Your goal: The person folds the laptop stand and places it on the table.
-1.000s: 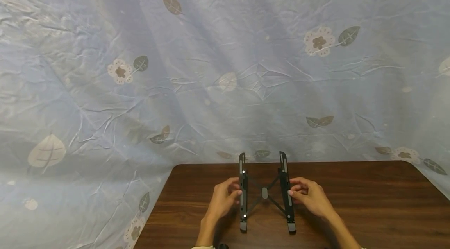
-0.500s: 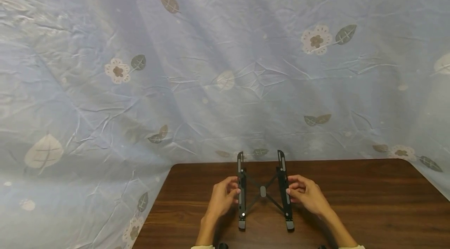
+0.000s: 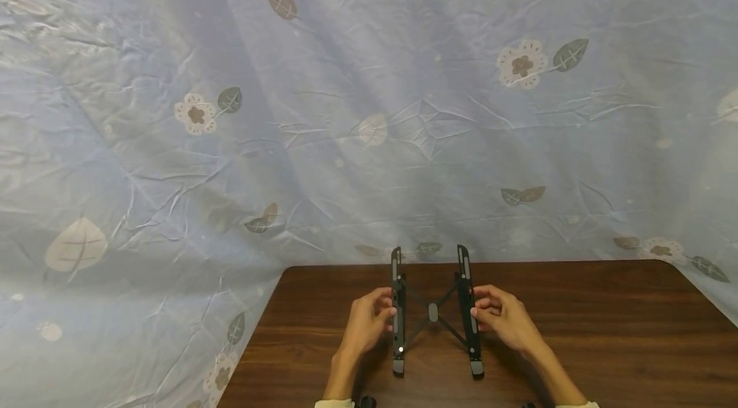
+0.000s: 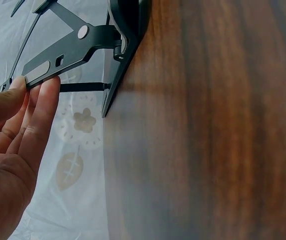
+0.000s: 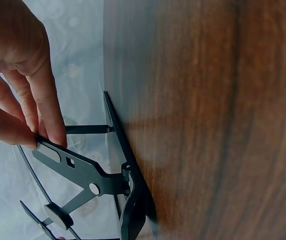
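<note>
A black folding laptop stand (image 3: pixel 433 312) stands spread on the wooden table, its two long side rails joined by crossed struts with a grey oval hub. My left hand (image 3: pixel 363 325) pinches the left rail at mid-length between thumb and fingers. Opposite it, my right hand (image 3: pixel 510 321) pinches the right rail the same way. In the left wrist view, the left thumb lies on the upper edge of the rail (image 4: pixel 65 57), beside a grey pad strip, with fingers underneath. From the right wrist, the right fingers and thumb grip the end of the sloping rail (image 5: pixel 78 167), its base bar low against the tabletop.
The dark wooden table (image 3: pixel 605 331) has rounded far corners. Behind it and to the left hangs a pale blue cloth (image 3: pixel 346 107) printed with flowers and leaves. Small dark objects (image 3: pixel 367 402) show near the wrists at the bottom edge.
Both hands keep their hold on the stand's rails, and the stand stays spread in place. The whole head view shifts only slightly.
</note>
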The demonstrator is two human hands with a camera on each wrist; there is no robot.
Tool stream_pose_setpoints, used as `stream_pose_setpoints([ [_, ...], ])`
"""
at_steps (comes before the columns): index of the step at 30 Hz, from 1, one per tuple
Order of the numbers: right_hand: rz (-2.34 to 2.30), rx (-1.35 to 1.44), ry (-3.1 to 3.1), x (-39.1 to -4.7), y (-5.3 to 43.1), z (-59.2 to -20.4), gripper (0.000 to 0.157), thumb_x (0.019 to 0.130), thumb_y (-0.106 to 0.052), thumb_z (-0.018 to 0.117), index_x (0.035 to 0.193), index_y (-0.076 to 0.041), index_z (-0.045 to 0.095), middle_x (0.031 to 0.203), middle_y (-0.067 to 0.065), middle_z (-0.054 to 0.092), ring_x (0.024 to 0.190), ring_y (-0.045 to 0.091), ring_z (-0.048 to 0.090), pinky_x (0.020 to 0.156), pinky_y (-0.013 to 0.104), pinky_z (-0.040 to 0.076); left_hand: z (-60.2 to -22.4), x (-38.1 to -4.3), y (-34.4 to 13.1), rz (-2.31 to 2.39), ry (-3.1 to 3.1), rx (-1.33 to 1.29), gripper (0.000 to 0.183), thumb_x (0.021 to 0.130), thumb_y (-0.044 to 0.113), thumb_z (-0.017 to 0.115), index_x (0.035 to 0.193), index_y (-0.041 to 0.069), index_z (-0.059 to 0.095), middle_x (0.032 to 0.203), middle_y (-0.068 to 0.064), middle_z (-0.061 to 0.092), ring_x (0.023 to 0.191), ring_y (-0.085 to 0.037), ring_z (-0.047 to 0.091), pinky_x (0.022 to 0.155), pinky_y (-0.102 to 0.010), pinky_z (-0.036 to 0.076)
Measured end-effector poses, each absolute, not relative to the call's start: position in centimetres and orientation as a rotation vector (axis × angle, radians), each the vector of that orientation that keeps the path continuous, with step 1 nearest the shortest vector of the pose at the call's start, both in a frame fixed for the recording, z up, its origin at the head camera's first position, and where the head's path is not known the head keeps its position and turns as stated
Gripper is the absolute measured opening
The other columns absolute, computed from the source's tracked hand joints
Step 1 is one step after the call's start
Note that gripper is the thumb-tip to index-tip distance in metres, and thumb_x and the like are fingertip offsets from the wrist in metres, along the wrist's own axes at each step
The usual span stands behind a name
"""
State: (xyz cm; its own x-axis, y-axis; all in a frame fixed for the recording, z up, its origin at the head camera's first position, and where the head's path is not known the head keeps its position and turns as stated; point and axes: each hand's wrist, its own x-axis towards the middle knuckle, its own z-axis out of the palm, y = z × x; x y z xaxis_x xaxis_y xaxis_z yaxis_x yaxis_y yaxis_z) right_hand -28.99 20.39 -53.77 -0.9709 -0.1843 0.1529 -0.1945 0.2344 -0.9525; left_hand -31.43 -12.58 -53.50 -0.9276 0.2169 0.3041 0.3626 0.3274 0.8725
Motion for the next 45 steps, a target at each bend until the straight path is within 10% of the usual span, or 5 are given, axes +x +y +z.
stream_pose_setpoints([
  [24,1.929,0.329,-2.459,-29.13,20.41,-53.66,0.048,0.100,-0.006,0.074,0.144,0.004,0.057,0.112,0.022,0.075,0.095,0.016,0.078,0.082,0.041,0.069,-53.35,-31.62,-12.23,-1.651,-2.455,-0.539,0.037,0.095,-0.008,0.074,0.131,-0.009,0.067,0.100,-0.018,0.072,0.081,-0.015,0.074,0.064,-0.044,0.068],
  [35,1.926,0.354,-2.461,-29.01,20.38,-53.61,0.050,0.100,-0.009,0.075,0.145,0.004,0.057,0.114,0.023,0.075,0.095,0.017,0.079,0.081,0.040,0.069,-53.24,-31.44,-12.17,-1.682,-2.449,-0.539,0.037,0.095,-0.009,0.074,0.131,-0.010,0.067,0.100,-0.018,0.072,0.084,-0.025,0.077,0.061,-0.029,0.066],
  [45,1.925,0.333,-2.467,-28.77,20.24,-53.68,0.050,0.100,-0.008,0.075,0.145,0.004,0.057,0.114,0.022,0.076,0.096,0.018,0.079,0.082,0.040,0.069,-53.39,-31.29,-11.88,-1.700,-2.450,-0.509,0.035,0.094,-0.008,0.075,0.129,-0.007,0.069,0.099,-0.018,0.073,0.081,-0.020,0.075,0.064,-0.046,0.067],
])
